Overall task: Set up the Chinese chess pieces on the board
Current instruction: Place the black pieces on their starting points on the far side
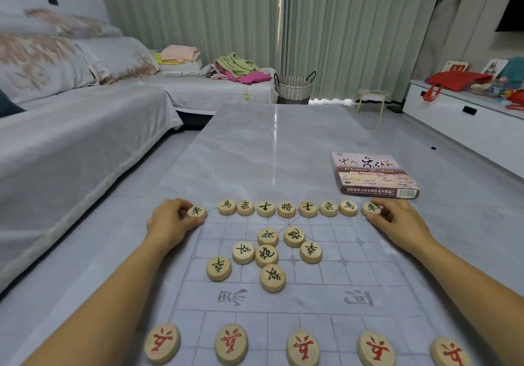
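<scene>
Left grip [170,219], right grip [397,221] on chariots [196,211]

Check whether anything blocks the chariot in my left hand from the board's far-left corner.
Nothing visible does. The left hand pinches the left chariot piece just outside the far-left corner of the board, with no piece between them. The neighbouring horse piece sits further right along that row, apart from it.

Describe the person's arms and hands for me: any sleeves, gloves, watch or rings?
Both are bare. The left hand and right hand wear no gloves, and no ring shows on the visible fingers. The left forearm and right forearm are uncovered up to the frame's edge: no sleeve, watch, bracelet or marking in view.
</scene>
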Motion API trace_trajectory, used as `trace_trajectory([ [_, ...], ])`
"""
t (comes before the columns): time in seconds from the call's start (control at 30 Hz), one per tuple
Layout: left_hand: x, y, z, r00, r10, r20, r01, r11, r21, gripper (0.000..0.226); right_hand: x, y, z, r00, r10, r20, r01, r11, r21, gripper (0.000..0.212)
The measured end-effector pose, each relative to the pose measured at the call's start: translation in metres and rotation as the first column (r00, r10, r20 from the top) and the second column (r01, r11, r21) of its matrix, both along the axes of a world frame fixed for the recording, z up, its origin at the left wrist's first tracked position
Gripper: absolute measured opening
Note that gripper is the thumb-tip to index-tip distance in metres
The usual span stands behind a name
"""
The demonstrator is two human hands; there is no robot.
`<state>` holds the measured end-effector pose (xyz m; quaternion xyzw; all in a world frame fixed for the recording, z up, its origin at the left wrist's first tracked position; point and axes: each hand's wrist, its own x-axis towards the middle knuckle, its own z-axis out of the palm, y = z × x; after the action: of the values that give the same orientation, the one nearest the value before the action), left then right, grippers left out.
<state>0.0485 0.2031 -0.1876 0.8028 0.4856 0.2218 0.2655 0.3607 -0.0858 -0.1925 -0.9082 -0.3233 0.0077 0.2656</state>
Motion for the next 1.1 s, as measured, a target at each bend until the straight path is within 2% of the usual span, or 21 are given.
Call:
trace_trajectory([
  [0.17, 0.006, 0.003, 0.004, 0.995, -0.065, -0.079, 0.066, 0.998, 0.007, 0.04, -0.001, 0.0, -0.001, 1.0, -0.004, 0.013, 0.003, 1.0, 0.013, 0.042],
  [0.3, 0.007, 0.007, 0.005, 0.992, -0.119, -0.044, 0.117, 0.992, -0.038, 0.045, -0.001, 0.0, 0.0, 1.0, -0.003, 0.01, 0.002, 1.0, 0.008, 0.041],
  [0.5, 0.018, 0.002, 0.002, 0.999, 0.011, -0.035, -0.01, 0.999, 0.035, 0.038, -0.002, 0.0, 0.0, 1.0, -0.003, 0.012, 0.003, 1.0, 0.015, 0.04],
  [0.63, 0.022, 0.001, 0.003, 0.998, 0.05, -0.044, -0.047, 0.997, 0.053, 0.042, -0.002, 0.0, 0.0, 1.0, 0.001, 0.016, -0.001, 1.0, 0.02, 0.041],
  [1.1, 0.021, 0.0, 0.0, 0.996, 0.056, -0.063, -0.051, 0.996, 0.078, 0.051, 0.001, 0.003, -0.003, 0.999, -0.01, 0.035, 0.01, 1.0, -0.004, 0.042],
])
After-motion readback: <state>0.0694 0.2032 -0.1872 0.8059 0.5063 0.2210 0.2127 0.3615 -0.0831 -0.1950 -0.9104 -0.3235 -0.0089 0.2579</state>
